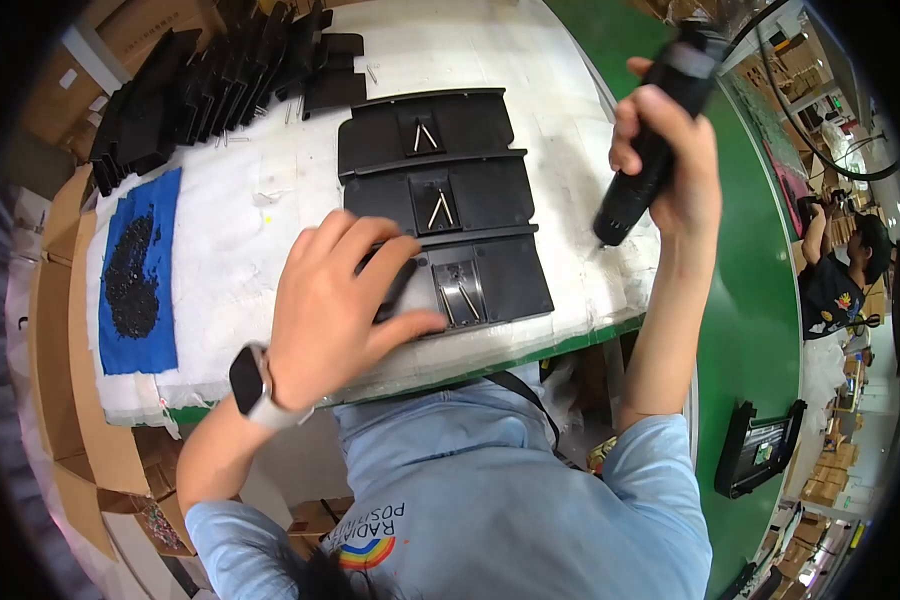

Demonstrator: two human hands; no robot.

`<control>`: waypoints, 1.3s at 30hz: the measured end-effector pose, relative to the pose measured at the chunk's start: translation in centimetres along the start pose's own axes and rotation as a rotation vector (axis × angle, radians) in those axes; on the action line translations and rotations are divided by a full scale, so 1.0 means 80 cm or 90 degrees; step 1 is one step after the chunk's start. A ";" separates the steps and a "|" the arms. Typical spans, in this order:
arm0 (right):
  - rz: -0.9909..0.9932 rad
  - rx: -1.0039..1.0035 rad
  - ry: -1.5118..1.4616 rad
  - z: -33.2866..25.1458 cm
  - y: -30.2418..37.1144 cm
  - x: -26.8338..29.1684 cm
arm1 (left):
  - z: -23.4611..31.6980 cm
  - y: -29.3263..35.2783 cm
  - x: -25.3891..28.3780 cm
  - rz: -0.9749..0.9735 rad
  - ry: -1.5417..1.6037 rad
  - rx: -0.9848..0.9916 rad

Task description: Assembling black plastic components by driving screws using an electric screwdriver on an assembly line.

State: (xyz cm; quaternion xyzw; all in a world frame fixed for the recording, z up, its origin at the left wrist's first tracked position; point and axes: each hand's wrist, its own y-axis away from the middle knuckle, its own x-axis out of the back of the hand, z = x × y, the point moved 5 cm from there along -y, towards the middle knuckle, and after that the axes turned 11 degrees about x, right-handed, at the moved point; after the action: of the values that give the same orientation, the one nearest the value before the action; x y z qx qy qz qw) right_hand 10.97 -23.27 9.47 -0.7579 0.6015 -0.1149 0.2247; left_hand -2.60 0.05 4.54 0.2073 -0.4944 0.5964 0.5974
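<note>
While pressed flat, black panels [450,205] overlap stepwise.

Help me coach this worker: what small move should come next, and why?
Probably lower the right hand to bring the black power screwdriver down onto the nearest black plastic panel. The left hand already presses that panel flat, while the tool's tip hangs above the white table.
</note>
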 end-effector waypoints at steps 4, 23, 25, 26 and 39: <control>-0.041 -0.106 0.382 0.081 -0.019 0.041 | -0.017 0.021 -0.016 -0.024 -0.021 0.066; -0.537 0.141 0.683 0.141 -0.075 -0.088 | 0.035 0.056 -0.018 -0.008 0.099 -0.163; -0.569 0.225 0.731 0.124 -0.063 -0.097 | 0.043 0.073 -0.028 0.077 -0.095 -0.290; -0.512 0.105 0.640 0.081 -0.057 -0.113 | 0.037 0.075 -0.030 0.078 -0.096 -0.266; -0.358 0.041 0.324 0.055 -0.043 -0.052 | 0.030 0.063 -0.031 0.089 -0.039 -0.186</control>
State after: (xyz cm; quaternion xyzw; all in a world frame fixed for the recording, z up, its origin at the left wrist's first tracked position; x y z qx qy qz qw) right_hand 14.83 -17.79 7.66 -0.8330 0.4028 -0.3759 0.0517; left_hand -7.58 -2.17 1.75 0.1012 -0.6071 0.5520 0.5626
